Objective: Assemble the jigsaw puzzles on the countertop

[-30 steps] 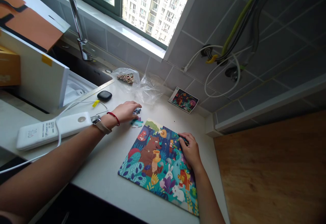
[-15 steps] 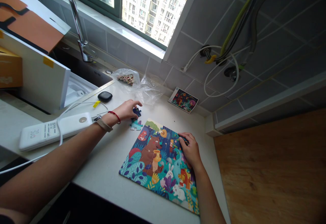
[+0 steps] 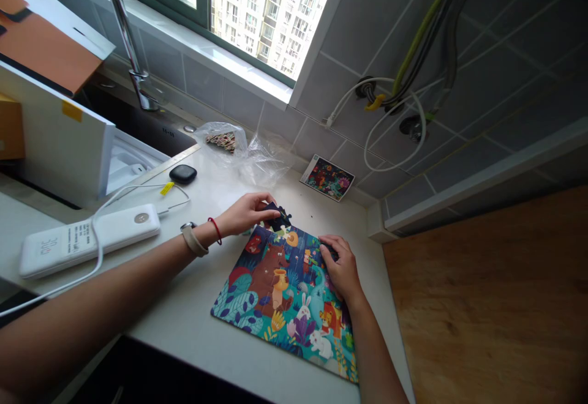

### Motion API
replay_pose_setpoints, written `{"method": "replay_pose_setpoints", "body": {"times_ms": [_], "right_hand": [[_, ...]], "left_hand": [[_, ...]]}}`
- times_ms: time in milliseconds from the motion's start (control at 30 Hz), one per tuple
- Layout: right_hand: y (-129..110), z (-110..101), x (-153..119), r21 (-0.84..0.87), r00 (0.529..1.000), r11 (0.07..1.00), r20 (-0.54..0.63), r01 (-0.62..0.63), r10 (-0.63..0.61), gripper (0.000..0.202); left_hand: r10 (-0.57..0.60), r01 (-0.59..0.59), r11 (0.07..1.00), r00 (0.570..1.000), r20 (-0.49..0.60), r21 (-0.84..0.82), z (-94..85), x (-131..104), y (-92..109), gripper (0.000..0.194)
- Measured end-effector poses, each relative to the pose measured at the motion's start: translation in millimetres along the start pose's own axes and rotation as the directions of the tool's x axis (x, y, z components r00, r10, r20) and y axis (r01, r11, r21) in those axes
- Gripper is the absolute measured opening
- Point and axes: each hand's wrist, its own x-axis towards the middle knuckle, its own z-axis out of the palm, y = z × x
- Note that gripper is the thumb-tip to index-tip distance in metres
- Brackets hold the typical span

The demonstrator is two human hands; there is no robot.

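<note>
A colorful jigsaw puzzle (image 3: 285,294) showing a bear, rabbits and other animals lies flat on the white counter. My left hand (image 3: 250,213) pinches a dark blue puzzle piece (image 3: 279,216) at the puzzle's upper left edge; whether the piece touches the board I cannot tell. A light blue loose piece beneath this hand is mostly hidden. At the upper right corner, my right hand (image 3: 340,267) is curled over the puzzle's edge, thumb on top, and a dark patch shows between thumb and fingers. Behind the puzzle, a small picture card (image 3: 327,177) leans at the wall.
A clear plastic bag (image 3: 261,159) lies by the wall. To the left are a white power bank (image 3: 92,239) with a cable, a round-cornered black case (image 3: 182,174) and a sink with a faucet (image 3: 140,79). A large white box (image 3: 50,128) stands over the sink.
My left hand has moved right with the dark blue piece, from the counter to the puzzle's upper edge. My right hand stays at the corner. The view has shifted slightly.
</note>
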Motion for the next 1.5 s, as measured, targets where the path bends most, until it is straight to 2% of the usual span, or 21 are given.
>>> {"method": "replay_pose_setpoints", "body": {"times_ms": [133,233,433,533,667,800,933,1100,1167,1233,1367,1500], "right_hand": [[-27.7,-3.5,-5.7,0.206,0.984,0.975,0.134,0.088,-0.117,0.021],[-39.5,-3.7,-10.2,0.357,0.963,0.932,0.226,0.058,-0.146,0.02],[-37.3,-0.5,-12.5,0.313,0.96,0.95,0.269,-0.009,-0.079,0.019],[-38.4,-0.3,-10.3,0.326,0.963,0.945,0.256,-0.01,-0.078,0.021],[-41.5,-1.4,-7.6,0.346,0.972,0.938,0.223,-0.006,-0.076,0.024],[-37.8,0.1,-7.2,0.357,0.983,0.934,0.177,-0.026,-0.041,0.022],[-26.4,5.5,-7.6,0.369,0.991,0.923,0.109,-0.111,0.076,0.022],[-10.9,11.3,-6.8,0.406,0.981,0.901,-0.048,-0.153,0.188,0.026],[-7.5,12.0,-6.4,0.426,0.975,0.893,-0.089,-0.147,0.203,0.028],[-6.1,11.8,-6.0,0.439,0.975,0.885,-0.074,-0.156,0.209,0.028],[-6.8,10.3,-5.8,0.436,0.98,0.881,0.006,-0.182,0.199,0.029],[-7.1,10.2,-5.8,0.426,0.979,0.885,0.002,-0.186,0.205,0.035]], "left_hand": [[-0.005,0.015,0.995,0.995,0.103,-0.094,31.9,-11.0,-7.6,0.04],[-0.031,0.053,0.99,0.987,0.161,-0.134,46.0,-18.3,-13.0,0.041],[-0.066,0.109,0.977,0.971,0.23,-0.183,56.4,-24.6,-17.8,0.042],[-0.062,0.103,0.978,0.975,0.215,-0.184,56.2,-24.0,-17.7,0.043],[-0.056,0.075,0.988,0.989,0.14,-0.136,53.4,-21.4,-16.1,0.041],[-0.028,0.026,0.998,0.999,0.043,0.053,49.3,-18.9,-12.8,0.037],[0.016,-0.001,0.974,0.998,-0.062,0.226,36.9,-14.5,-10.1,0.038],[0.183,-0.069,0.88,0.962,-0.201,0.469,11.0,-5.1,-12.4,0.043],[0.211,-0.07,0.841,0.956,-0.205,0.537,4.4,-2.3,-15.6,0.042],[0.202,-0.069,0.827,0.963,-0.18,0.558,2.1,-0.7,-19.6,0.04],[0.199,-0.096,0.793,0.974,-0.107,0.602,6.7,-0.1,-27.0,0.039],[0.249,-0.148,0.76,0.966,-0.072,0.632,13.1,-1.8,-28.5,0.039]]}}
